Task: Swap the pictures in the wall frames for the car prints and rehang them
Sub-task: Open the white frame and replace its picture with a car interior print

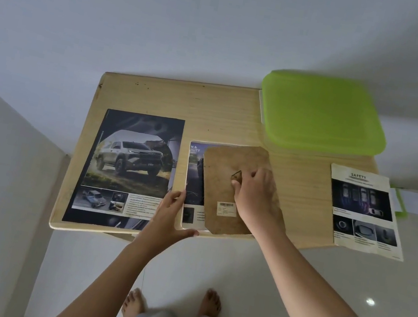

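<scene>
Backing board (220, 188) laid askew on a white frame (193, 161), centre of the bench (224, 110).
Right hand (254, 194) fingers pinch a metal tab (236, 175) on the board; left hand (169, 218) fingers, spread wide, brace the frame's lower-left corner. Truck print (131, 167) at left.

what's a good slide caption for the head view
Left hand steadies the frame while right hand holds the backing board askew over a car print.
</scene>
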Tool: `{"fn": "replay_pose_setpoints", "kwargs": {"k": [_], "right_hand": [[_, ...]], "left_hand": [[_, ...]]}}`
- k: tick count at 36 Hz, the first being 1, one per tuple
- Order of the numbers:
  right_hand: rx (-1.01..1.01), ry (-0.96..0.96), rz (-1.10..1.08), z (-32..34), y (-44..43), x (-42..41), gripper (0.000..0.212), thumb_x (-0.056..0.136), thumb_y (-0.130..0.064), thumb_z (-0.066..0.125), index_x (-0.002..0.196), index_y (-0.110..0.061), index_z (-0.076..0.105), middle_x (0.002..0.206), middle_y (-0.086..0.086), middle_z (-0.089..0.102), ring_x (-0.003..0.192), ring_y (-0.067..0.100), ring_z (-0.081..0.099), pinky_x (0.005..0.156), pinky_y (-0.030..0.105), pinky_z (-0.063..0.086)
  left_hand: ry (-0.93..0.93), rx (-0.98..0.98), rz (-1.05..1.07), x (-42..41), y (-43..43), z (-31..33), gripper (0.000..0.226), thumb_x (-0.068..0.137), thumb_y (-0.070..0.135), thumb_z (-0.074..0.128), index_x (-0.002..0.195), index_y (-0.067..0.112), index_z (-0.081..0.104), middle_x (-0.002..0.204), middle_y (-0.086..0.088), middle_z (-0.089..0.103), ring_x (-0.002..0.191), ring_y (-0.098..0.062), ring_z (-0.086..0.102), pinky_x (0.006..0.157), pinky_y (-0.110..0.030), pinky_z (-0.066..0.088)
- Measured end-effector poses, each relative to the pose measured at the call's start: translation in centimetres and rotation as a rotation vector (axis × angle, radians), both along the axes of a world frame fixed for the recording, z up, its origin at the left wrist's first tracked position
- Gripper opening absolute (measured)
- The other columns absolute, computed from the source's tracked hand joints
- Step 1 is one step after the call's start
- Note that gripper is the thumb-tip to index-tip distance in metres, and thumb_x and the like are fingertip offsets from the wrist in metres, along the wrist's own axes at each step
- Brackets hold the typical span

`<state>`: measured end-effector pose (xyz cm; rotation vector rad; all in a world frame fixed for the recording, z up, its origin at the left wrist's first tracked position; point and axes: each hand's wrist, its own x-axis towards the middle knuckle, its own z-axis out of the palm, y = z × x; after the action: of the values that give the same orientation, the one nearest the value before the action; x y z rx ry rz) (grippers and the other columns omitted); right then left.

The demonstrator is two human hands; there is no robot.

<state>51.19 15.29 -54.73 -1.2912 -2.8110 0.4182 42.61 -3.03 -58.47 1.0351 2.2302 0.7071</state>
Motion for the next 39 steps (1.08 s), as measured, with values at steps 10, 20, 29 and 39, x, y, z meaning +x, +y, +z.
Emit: {"fn": "replay_pose_setpoints", "kwargs": {"k": [10, 20, 29, 39], "right_hand": [[0.0, -0.057, -0.008, -0.7, -2.5, -2.7, 0.031, 0.097, -0.03, 0.042, 0.117, -0.009, 0.051, 0.121, 0.012, 0.044, 0.113, 0.028, 0.038, 0.095, 0.034, 0.031], [0.011, -0.034, -0.048, -1.4, -2.9, -3.5, 0.028, 0.095, -0.029, 0.046, 0.115, -0.011, 0.052, 0.118, 0.012, 0.045, 0.11, 0.027, 0.04, 0.09, 0.032, 0.033], [0.054, 0.028, -0.025, -2.0, -2.4, -3.4, 0.028, 0.091, -0.03, 0.051, 0.111, -0.011, 0.057, 0.111, 0.013, 0.05, 0.105, 0.029, 0.044, 0.087, 0.035, 0.036], [0.008, 0.114, -0.056, -2.9, -2.3, -3.1, 0.031, 0.084, -0.025, 0.062, 0.11, -0.008, 0.062, 0.101, 0.017, 0.054, 0.096, 0.034, 0.049, 0.083, 0.04, 0.04]], "left_hand": [[-0.102, 0.053, -0.055, -1.1, -0.5, 0.0, 0.096, 0.071, 0.034, 0.078, 0.146, 0.022, 0.02, 0.143, 0.004, 0.026, 0.13, -0.013, 0.031, 0.109, -0.031, 0.032], [-0.147, 0.048, -0.058, -1.3, -0.7, 0.0, 0.097, 0.074, 0.032, 0.075, 0.148, 0.018, 0.015, 0.145, 0.004, 0.023, 0.131, -0.014, 0.031, 0.107, -0.031, 0.034], [-0.121, 0.048, -0.047, -1.5, -0.6, -0.6, 0.099, 0.073, 0.035, 0.077, 0.148, 0.019, 0.015, 0.146, 0.004, 0.024, 0.131, -0.013, 0.033, 0.107, -0.029, 0.034], [-0.124, 0.049, -0.026, -1.4, -0.5, -0.3, 0.098, 0.071, 0.033, 0.078, 0.147, 0.017, 0.019, 0.146, 0.003, 0.026, 0.13, -0.016, 0.036, 0.108, -0.035, 0.037]]}}
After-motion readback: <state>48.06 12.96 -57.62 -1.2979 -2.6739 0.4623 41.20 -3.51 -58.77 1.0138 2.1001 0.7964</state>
